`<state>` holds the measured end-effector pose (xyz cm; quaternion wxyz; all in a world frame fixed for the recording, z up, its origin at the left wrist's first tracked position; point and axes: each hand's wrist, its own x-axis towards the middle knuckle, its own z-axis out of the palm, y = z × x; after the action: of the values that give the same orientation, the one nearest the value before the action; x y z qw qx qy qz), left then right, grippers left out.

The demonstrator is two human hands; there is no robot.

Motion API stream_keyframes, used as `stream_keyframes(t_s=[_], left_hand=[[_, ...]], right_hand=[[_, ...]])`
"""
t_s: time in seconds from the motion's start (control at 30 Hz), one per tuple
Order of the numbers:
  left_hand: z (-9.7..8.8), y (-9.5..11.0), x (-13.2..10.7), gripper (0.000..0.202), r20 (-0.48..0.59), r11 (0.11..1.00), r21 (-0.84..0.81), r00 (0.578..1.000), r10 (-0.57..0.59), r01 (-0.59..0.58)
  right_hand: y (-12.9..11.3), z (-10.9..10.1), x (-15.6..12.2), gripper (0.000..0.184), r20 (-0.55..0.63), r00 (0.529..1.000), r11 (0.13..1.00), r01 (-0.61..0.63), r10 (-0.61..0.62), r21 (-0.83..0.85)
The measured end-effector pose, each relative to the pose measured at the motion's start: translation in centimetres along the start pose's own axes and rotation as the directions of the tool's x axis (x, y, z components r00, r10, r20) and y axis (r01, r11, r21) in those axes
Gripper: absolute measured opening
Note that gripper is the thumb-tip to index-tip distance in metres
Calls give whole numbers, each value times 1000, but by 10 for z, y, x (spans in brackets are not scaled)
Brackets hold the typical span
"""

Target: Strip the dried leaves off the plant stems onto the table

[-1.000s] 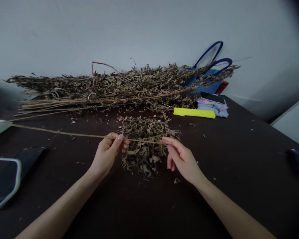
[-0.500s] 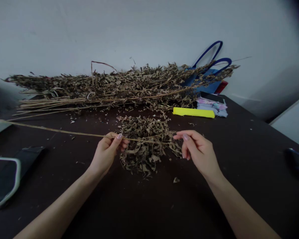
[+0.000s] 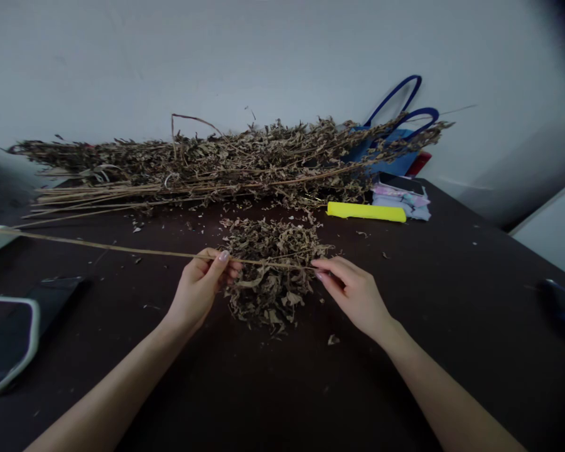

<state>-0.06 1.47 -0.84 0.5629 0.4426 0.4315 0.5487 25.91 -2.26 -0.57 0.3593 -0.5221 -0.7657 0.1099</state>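
A long dried plant stem [image 3: 136, 250] runs in from the left edge and across a heap of crumpled dry leaves [image 3: 268, 295]. Between thumb and fingers, my left hand [image 3: 203, 279] grips the stem at the heap's left side. My right hand [image 3: 355, 292] is at the heap's right side, its thumb and forefinger closed in a pinch on the thin end of the same stem. A thinner side twig slants up from the stem over the leaves. The other right fingers are curled and partly hidden.
Bundled dried plants [image 3: 235, 163] lie along the wall at the back. A yellow tube-like object [image 3: 366, 212], a phone on folded cloth [image 3: 400, 204] and a blue bag [image 3: 395, 154] are at back right. A white-rimmed dark object [image 3: 32, 339] lies at left on the dark table [image 3: 282, 402].
My right hand has moved left and closed its fingertips on the stem's end; before, thumb and forefinger were apart, right of the heap. My left hand has barely moved and keeps its grip.
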Motion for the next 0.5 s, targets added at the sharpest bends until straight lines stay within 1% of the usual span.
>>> stream_keyframes(t_s=[0.1, 0.23, 0.37, 0.5], left_hand=[[1, 1, 0, 17, -4, 1000, 3, 1000, 3, -3], [1, 3, 1, 17, -18, 1000, 1, 1000, 1, -1], [-1, 4, 3, 16, -38, 1000, -16, 999, 14, -15], [-4, 3, 6, 15, -31, 999, -36, 999, 22, -23]], right_hand=[[5, 0, 1, 25, 43, 999, 997, 26, -23, -71], [11, -3, 2, 24, 114, 993, 988, 29, -12, -152], [17, -6, 3, 24, 137, 990, 993, 1, 16, -120], [23, -8, 4, 24, 147, 988, 995, -18, 34, -103]])
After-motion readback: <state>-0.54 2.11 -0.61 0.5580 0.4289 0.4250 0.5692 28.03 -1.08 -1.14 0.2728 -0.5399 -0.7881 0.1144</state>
